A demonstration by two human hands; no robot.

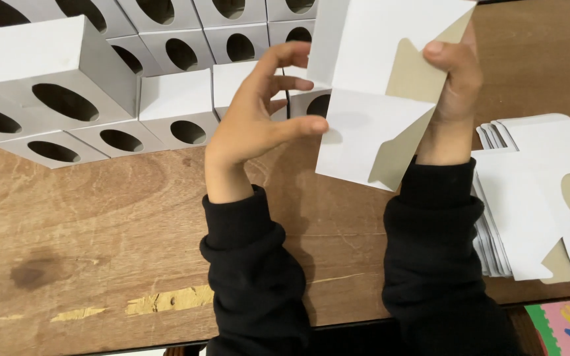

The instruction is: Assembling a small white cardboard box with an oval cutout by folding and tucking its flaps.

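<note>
While gripping the flat carton [371, 99], right hand [453, 92]; left hand [258, 115] spread, thumb touching.

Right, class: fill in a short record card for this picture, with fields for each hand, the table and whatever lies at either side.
Right hand: grips a flat white box blank at its right edge
Left hand: open, thumb tip at the blank's left edge
Table: worn brown wood
Left side: folded white boxes with oval holes, stacked
Right side: pile of flat blanks
</note>
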